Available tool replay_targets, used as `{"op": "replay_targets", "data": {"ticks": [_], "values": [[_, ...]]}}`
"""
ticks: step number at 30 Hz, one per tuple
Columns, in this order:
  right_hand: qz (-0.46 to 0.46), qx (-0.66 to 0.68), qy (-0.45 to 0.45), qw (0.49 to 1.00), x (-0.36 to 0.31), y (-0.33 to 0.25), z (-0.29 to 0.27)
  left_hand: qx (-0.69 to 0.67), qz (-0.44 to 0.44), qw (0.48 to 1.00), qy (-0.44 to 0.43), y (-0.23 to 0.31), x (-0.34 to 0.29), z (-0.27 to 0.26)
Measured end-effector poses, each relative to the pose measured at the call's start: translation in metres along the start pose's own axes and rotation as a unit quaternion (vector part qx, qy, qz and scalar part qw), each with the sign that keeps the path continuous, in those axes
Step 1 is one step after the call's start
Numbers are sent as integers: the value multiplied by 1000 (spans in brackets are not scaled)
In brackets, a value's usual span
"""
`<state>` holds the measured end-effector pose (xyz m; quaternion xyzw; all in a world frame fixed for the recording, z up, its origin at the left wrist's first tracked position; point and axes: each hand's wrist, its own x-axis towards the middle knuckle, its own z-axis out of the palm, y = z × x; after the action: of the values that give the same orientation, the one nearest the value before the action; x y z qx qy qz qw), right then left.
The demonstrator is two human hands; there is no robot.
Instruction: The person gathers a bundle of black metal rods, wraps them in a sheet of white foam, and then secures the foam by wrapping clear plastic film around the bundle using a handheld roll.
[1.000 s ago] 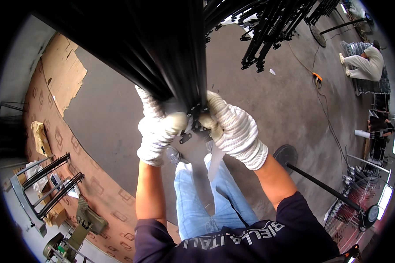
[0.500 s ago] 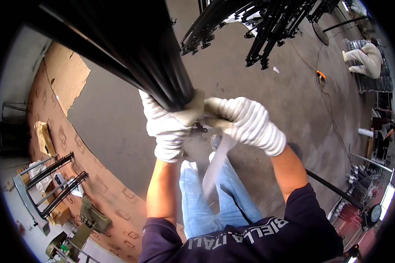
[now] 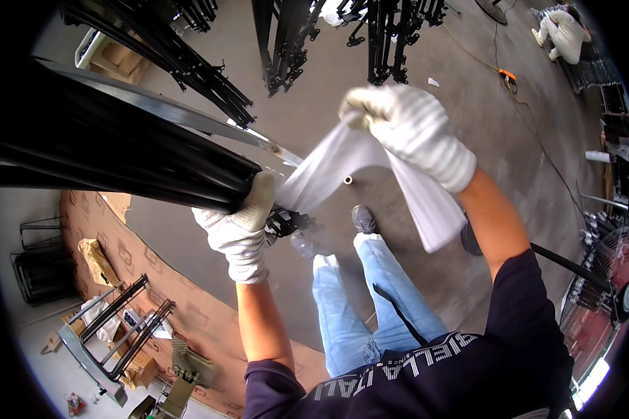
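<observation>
My left hand point(image 3: 236, 230), in a white knitted glove with a tan palm, is closed around the lower end of a bundle of black metal tubes point(image 3: 133, 150). The bundle slants up to the far left. Dark brackets point(image 3: 286, 222) hang just below that grip. My right hand point(image 3: 419, 133), gloved the same way and slightly blurred, pinches a thin white strip point(image 3: 321, 167). From the bundle's end the strip rises to these fingers, and its loose tail droops toward the floor. Whether it is film or cloth I cannot tell.
More black tube frames point(image 3: 286, 45) hang or stand ahead. A pale metal bar point(image 3: 182, 108) runs behind the bundle. On the floor lie a small white ring point(image 3: 348, 180) and a cable with an orange connector point(image 3: 508, 75). A fan point(image 3: 608, 307) stands right; another person point(image 3: 565, 33) bends at far right.
The bundle's upper part has swung to the left and lower. My right hand has moved up and away from my left, drawing the white strip out between them.
</observation>
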<state>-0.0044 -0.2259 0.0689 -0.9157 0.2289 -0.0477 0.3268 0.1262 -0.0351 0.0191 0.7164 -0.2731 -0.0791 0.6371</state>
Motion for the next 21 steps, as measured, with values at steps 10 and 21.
{"op": "replay_targets", "data": {"ticks": [10,21], "values": [[-379,-75,57,921,93,-60,116,-111,-35,993,12,16,-19,0],[-156,-42,18,987,93,-74,122,183,-33,978,-98,49,-11,-16]]}}
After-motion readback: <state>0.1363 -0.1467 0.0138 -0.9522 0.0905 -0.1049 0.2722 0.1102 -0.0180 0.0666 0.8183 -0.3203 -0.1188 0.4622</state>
